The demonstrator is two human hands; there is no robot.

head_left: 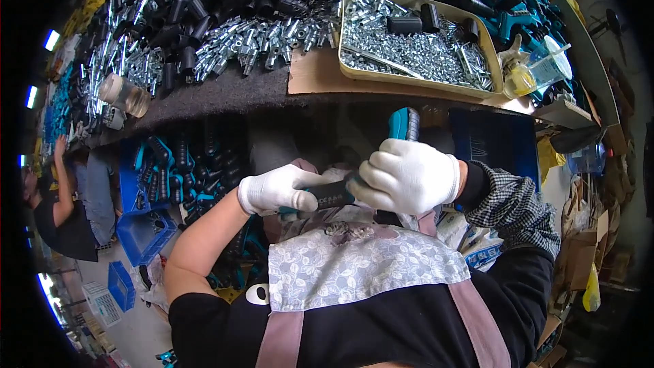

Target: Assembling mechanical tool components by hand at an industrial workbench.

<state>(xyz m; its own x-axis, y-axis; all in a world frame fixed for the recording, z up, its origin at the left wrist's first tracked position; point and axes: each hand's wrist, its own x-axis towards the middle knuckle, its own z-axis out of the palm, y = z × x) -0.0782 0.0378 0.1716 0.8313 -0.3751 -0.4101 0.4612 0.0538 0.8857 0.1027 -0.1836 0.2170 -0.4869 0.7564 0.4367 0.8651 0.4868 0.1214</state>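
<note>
In front of my apron, both of my white-gloved hands are closed on one teal-and-black hand tool (403,125) with a ribbed grip. My right hand (409,177) makes a fist around its middle, and the grip sticks up above the knuckles. To the left of that fist, a dark printed barrel (332,195) runs level toward my left hand (283,189). The left fingers curl round the barrel's end, thumb pointing right. Where the barrel meets the grip is hidden behind the right glove. The tool's exact kind cannot be made out.
Beyond my hands, a bench holds heaped metal parts (252,41), black sleeves and springs. A cream tray (347,71) of small silver pieces stands right, beside a plastic cup (555,61). A clear jar (125,95) lies left. Blue bins (144,235) stand lower left; another person (65,204) sits far left.
</note>
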